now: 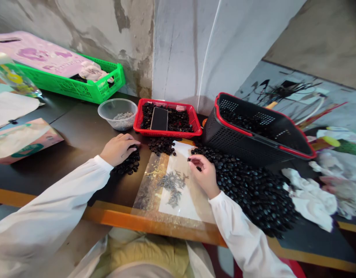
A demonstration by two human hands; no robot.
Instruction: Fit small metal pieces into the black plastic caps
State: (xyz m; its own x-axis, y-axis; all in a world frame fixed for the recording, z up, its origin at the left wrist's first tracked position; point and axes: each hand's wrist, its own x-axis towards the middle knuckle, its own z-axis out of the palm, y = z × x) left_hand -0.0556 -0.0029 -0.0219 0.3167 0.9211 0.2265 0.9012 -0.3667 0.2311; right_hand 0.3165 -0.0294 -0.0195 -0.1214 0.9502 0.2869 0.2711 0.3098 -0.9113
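My left hand (pixel 118 149) rests with curled fingers at a small pile of black round pieces (pixel 128 165), which look like buttons or caps. What its fingertips hold, if anything, is hidden. Between the thumb and fingers of my right hand (pixel 204 173) is a small black round piece (pixel 189 159), pinched over a white sheet (pixel 178 148). Thin grey metal pieces (pixel 173 185) lie scattered on the sheet. To the right of my right hand spreads a large heap of glossy black pieces (pixel 250 189). A further small cluster of black pieces (pixel 162 146) sits beyond the sheet.
At the back are a clear bowl (pixel 104 110) with grey bits, a red basket (pixel 169 134) carrying a phone (pixel 160 119), and a black basket (pixel 238 141). A green crate (pixel 79 88) and tissue pack (pixel 27 139) stand left. Crumpled tissue (pixel 308 195) lies right.
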